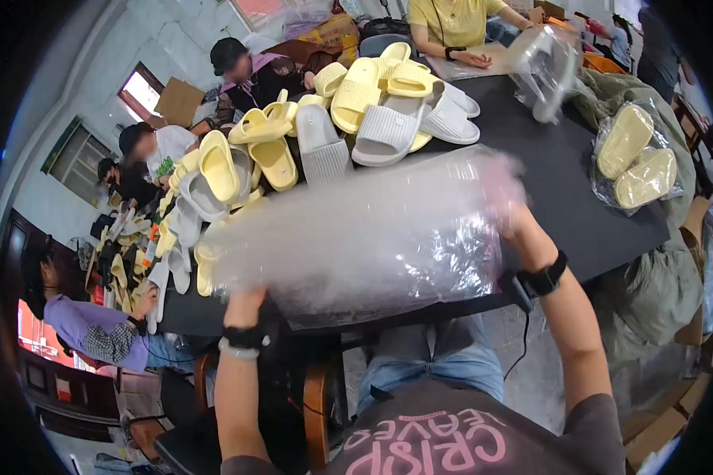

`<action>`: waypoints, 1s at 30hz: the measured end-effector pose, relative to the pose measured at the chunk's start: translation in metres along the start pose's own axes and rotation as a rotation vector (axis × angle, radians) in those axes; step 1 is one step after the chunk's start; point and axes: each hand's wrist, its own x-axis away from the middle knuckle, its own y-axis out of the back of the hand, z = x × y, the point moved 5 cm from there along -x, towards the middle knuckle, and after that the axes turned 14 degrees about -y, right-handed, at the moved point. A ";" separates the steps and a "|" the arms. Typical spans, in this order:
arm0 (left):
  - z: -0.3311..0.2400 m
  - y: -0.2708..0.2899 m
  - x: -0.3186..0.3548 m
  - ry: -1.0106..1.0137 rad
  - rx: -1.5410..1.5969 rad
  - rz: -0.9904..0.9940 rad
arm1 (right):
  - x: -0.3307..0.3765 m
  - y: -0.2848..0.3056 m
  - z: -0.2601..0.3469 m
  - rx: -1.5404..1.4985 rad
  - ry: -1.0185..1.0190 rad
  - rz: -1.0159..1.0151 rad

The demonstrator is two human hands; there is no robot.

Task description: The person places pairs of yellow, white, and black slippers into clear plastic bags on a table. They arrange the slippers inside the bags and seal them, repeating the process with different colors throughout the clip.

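Clear plastic bag [372, 237]: blurred, crinkled, seemingly empty.

Plastic bag [372, 237] on table [562, 198] front; slipper pile [333, 119] behind; bagged slippers [638, 158] right.

Bright, even daylight, entering through windows [139, 93] at upper left. Soft, weak shadows on the black surface [562, 182]. Strong motion blur across the clear plastic bag [372, 229] (specular glints along its lower folds). Heavy fisheye bending of straight edges toward the rim; black vignette at all corners. Distant background soft, slightly overexposed.
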 end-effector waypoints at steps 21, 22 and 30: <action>-0.042 -0.077 -0.003 -0.371 0.111 -0.130 | 0.053 0.002 0.050 0.036 0.290 -0.203; -0.016 -0.060 -0.002 -0.301 0.022 -0.041 | 0.055 -0.005 0.044 0.037 0.294 -0.205; 0.006 -0.048 0.021 -0.233 0.014 0.045 | 0.018 0.074 -0.059 0.672 0.404 -0.547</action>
